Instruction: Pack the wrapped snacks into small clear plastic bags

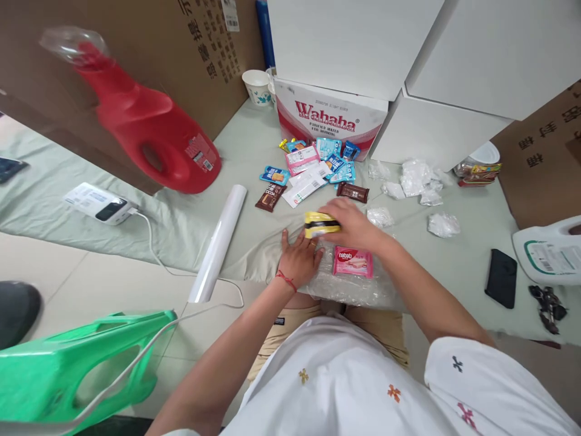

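Observation:
My right hand grips a yellow snack packet with a dark stripe, holding it just above the covered surface. Fingers spread, my left hand lies flat beside it, on the edge of a sheet of clear plastic wrap. On that wrap rests a pink nabati wafer packet, near my right wrist. Beyond my hands is a pile of snack packets: a brown packet, a blue packet, a pink packet and white packets. Another brown packet lies just past my right hand.
A Wahaha carton stands behind the pile. Crumpled clear plastic lies to the right, with a black phone and a white jug farther over. A white roll, a red jug and a green stool are left.

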{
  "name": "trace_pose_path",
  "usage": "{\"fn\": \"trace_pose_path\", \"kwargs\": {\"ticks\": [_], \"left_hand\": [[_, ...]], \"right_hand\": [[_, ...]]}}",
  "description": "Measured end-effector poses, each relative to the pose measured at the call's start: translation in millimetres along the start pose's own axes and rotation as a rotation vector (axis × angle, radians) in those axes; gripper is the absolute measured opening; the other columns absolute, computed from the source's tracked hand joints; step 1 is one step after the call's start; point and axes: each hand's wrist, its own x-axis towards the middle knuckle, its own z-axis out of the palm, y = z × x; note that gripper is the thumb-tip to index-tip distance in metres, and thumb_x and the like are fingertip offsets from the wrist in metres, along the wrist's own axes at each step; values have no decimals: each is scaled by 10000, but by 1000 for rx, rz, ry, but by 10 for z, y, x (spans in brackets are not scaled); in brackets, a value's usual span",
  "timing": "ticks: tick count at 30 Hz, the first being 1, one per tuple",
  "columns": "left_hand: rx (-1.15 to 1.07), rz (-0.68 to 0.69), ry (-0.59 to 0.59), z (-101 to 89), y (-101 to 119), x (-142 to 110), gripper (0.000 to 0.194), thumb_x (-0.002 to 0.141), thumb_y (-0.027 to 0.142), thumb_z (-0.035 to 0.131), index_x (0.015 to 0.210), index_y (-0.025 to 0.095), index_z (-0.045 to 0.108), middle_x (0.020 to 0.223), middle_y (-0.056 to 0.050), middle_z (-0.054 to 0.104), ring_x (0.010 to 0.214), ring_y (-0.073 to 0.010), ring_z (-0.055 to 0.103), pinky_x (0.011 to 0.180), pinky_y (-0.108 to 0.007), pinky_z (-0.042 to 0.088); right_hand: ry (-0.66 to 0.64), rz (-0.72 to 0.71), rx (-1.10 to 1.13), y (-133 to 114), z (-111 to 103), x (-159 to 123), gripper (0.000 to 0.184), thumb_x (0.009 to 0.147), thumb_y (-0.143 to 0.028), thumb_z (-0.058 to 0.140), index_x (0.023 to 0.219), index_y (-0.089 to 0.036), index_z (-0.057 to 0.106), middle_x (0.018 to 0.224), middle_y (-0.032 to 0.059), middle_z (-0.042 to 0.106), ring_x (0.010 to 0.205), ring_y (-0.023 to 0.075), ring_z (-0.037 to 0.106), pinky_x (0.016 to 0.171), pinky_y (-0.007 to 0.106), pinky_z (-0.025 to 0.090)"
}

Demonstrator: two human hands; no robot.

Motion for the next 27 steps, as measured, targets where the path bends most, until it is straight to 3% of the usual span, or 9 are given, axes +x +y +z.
{"fn": "trace_pose_path", "kwargs": {"ticks": [2, 5, 9, 14, 19, 22, 25, 27], "left_hand": [[-14, 6, 12, 6, -3, 5, 556, 1064, 412, 297, 1552, 197, 453, 1608, -152, 452, 1496, -320, 416, 1252, -693, 5], [-23, 3, 6, 13, -7, 13, 578, 1064, 406, 277, 1599, 208, 376, 1659, -114, 359, 1535, -292, 360, 1258, -685, -19], [-9, 9, -4, 12, -10, 13, 593, 1064, 414, 267, 1607, 196, 359, 1660, -112, 349, 1539, -290, 356, 1257, -691, -11], [11, 2, -9, 7, 1, 10, 594, 1066, 417, 258, 1614, 205, 348, 1657, -123, 349, 1535, -291, 364, 1257, -684, -7], [40, 4, -15, 24, 22, 9, 663, 1043, 527, 323, 1615, 191, 346, 1662, -144, 325, 1540, -320, 348, 1248, -697, -36], [55, -1, -21, 28, 25, 10, 684, 1035, 548, 344, 1613, 183, 347, 1662, -154, 320, 1539, -327, 348, 1245, -698, -44], [62, -2, -33, 17, 22, 12, 683, 1033, 549, 350, 1612, 186, 352, 1661, -155, 325, 1537, -332, 351, 1248, -698, -9], [62, 0, -38, 6, 21, 10, 685, 1035, 553, 347, 1614, 186, 347, 1663, -153, 323, 1539, -332, 349, 1252, -695, 9]], "right_hand": [[44, 152, 75, 168, -94, -523, 516, 821, -402, 788, 1278, -210, 643, 1206, 111, 636, 1164, 297, 536, 1038, 413, 434], [67, 311, 122, 268, -34, -1110, 528, 801, -409, 794, 1284, -266, 637, 1243, 111, 625, 1239, 336, 513, 1065, 480, 432], [96, 341, 124, 210, 259, -1348, 584, 792, -407, 804, 1333, -297, 612, 1274, 119, 607, 1337, 362, 447, 1082, 536, 424], [27, 247, 73, 147, 508, -1223, 564, 789, -364, 824, 1316, -281, 639, 1248, 127, 607, 1347, 370, 442, 1110, 567, 388], [136, 226, 36, 336, 301, -941, 554, 814, -392, 795, 1325, -256, 628, 1248, 116, 596, 1351, 353, 434, 1105, 505, 407], [176, 325, -151, 585, 99, -569, 556, 836, -414, 780, 1331, -207, 632, 1292, 152, 576, 1348, 364, 416, 1122, 499, 381], [87, 447, -301, 819, -66, -90, 622, 805, -462, 812, 1322, -161, 642, 1297, 196, 578, 1308, 406, 432, 1095, 559, 382], [61, 428, -330, 909, -149, 282, 643, 817, -496, 797, 1341, -163, 630, 1352, 200, 558, 1323, 418, 418, 1088, 584, 382]]}}
